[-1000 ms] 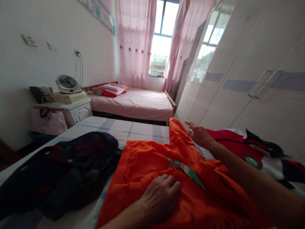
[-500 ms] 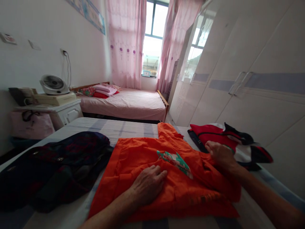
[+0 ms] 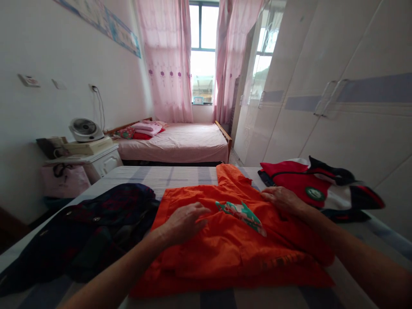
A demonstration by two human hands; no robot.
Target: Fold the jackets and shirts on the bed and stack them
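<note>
Head view. The left hand [image 3: 186, 221], left of the frame's centre, is open, its fingers loosely extended and slightly bent over the orange garment [image 3: 212, 257]; whether the fingertips touch the cloth cannot be told. The right hand [image 3: 283, 201], right of centre, lies at the garment's upper right part, its fingers extended toward the left and slightly bent on the fabric; whether they pinch a fold cannot be told.

Containers: at the left edge, a pink bag [image 3: 69, 183] with dark handles stands before a white bedside cabinet [image 3: 111, 165]; the contents of both are hidden. At the upper right, a white wardrobe [image 3: 341, 141] has its doors closed.

The orange garment occupies the lower centre of the frame, spread and creased on a striped bed sheet [image 3: 161, 176]. A green and white print [image 3: 243, 214] lies right of its middle, running obliquely; a narrow part projects from its upper edge. A dark plaid garment [image 3: 93, 231] with metallic buttons lies to its left; a red, white and black garment [image 3: 298, 178] with a round green badge lies at the right, near the right hand.
</note>
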